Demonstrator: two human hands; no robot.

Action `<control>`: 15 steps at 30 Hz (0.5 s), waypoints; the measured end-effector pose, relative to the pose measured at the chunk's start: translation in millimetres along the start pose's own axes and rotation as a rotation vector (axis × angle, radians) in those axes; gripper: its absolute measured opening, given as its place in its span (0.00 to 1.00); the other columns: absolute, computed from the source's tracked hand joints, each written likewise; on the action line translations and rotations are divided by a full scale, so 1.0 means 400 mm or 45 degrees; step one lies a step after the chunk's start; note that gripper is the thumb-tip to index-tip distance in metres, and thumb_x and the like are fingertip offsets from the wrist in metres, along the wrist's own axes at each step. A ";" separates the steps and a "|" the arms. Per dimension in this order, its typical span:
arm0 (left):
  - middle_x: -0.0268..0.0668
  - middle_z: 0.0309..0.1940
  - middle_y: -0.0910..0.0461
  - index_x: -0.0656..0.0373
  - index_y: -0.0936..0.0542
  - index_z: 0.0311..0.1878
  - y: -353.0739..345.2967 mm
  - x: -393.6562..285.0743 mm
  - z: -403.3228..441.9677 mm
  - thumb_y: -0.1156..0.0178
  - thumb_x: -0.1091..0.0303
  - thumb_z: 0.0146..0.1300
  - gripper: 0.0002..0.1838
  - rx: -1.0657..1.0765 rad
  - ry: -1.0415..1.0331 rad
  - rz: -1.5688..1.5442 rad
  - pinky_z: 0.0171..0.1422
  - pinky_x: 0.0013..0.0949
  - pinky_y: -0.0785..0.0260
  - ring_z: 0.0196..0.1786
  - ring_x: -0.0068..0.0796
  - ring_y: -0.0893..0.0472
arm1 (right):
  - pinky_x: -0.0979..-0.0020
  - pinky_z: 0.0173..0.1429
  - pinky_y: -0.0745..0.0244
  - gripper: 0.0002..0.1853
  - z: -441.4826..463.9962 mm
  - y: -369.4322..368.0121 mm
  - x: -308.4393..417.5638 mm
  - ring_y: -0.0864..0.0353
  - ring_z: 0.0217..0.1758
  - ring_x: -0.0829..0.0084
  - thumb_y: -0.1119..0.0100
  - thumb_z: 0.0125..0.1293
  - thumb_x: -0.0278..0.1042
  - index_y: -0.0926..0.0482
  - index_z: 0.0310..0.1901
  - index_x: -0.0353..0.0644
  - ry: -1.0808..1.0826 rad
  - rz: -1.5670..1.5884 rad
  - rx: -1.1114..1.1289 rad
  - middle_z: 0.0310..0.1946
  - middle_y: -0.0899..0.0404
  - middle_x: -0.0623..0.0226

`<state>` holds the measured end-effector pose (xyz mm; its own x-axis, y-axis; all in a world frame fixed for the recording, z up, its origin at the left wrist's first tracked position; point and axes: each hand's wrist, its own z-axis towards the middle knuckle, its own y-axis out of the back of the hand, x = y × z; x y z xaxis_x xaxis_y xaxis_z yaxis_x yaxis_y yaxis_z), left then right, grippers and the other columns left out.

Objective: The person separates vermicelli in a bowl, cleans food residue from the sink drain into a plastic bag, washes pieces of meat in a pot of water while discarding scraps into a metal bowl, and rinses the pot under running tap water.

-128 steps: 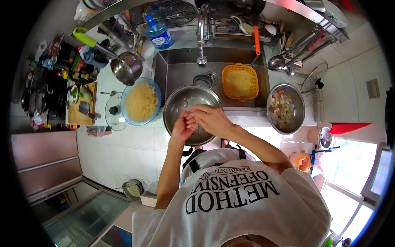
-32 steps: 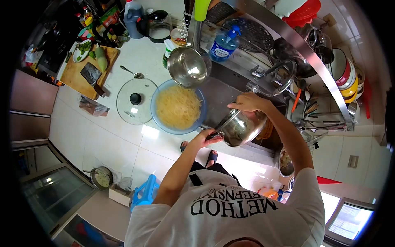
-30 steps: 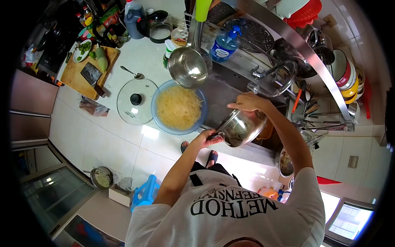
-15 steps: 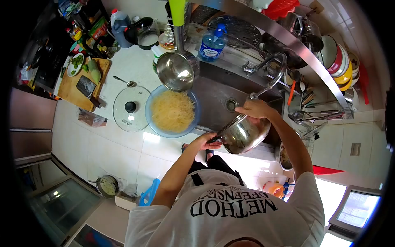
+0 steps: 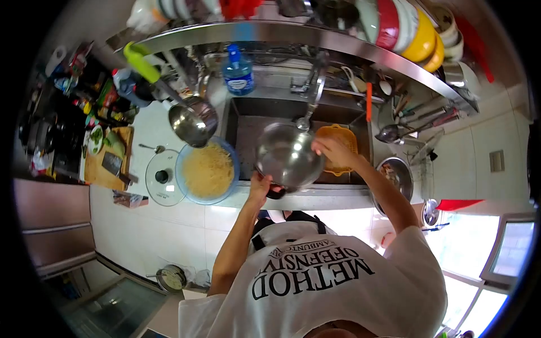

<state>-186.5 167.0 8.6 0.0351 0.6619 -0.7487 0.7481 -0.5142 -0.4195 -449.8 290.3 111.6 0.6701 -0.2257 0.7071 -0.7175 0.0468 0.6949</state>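
A shiny steel pot (image 5: 288,153) is held over the sink, its inside facing up under the faucet (image 5: 305,120). My left hand (image 5: 260,187) is closed around the pot's black handle (image 5: 275,194) at the near left. At the opposite side, my right hand (image 5: 333,152) grips the pot's rim with its fingers. Just behind that hand, a yellow-orange plastic basket (image 5: 345,135) sits in the sink. To the left, a bluish bowl (image 5: 181,179) holds pale shredded food (image 5: 207,170).
A ladle (image 5: 193,120) with a green handle hangs above the bowl. A glass lid (image 5: 163,190) lies beside the bowl. Farther left is a cutting board (image 5: 93,167) with a cleaver (image 5: 112,164). A steel basin (image 5: 398,176) stands right of the sink (image 5: 246,115).
The pot has turned from tilted, with its outside showing, to inside up beneath the faucet. Both hands stay on it. My view has shifted, and the yellow-orange basket now shows.
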 end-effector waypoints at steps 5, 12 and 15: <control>0.49 0.31 0.20 0.67 0.35 0.45 -0.031 -0.015 0.075 0.50 0.78 0.64 0.08 -0.088 -0.046 -0.007 0.25 0.35 0.21 0.22 0.42 0.17 | 0.68 0.46 0.25 0.17 0.082 0.097 -0.141 0.18 0.40 0.67 0.54 0.74 0.43 0.23 0.46 0.37 -0.031 0.222 -0.235 0.33 0.18 0.60; 0.47 0.31 0.21 0.66 0.35 0.45 -0.043 0.039 0.072 0.48 0.78 0.63 0.09 -0.139 -0.171 -0.108 0.26 0.34 0.23 0.22 0.41 0.18 | 0.69 0.55 0.27 0.18 0.243 0.071 -0.249 0.22 0.53 0.71 0.55 0.75 0.40 0.27 0.58 0.39 -0.258 0.468 -0.249 0.46 0.20 0.60; 0.46 0.30 0.20 0.66 0.33 0.43 -0.070 0.032 0.044 0.47 0.78 0.63 0.07 -0.199 -0.210 -0.014 0.27 0.31 0.24 0.23 0.35 0.18 | 0.67 0.61 0.31 0.19 0.336 0.065 -0.246 0.26 0.58 0.68 0.53 0.74 0.42 0.28 0.59 0.40 -0.246 0.374 -0.247 0.52 0.22 0.59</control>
<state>-218.7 180.2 1.7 -0.0728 0.5625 -0.8236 0.8420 -0.4079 -0.3530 -559.9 182.7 42.5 0.3806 -0.3534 0.8546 -0.8118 0.3149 0.4918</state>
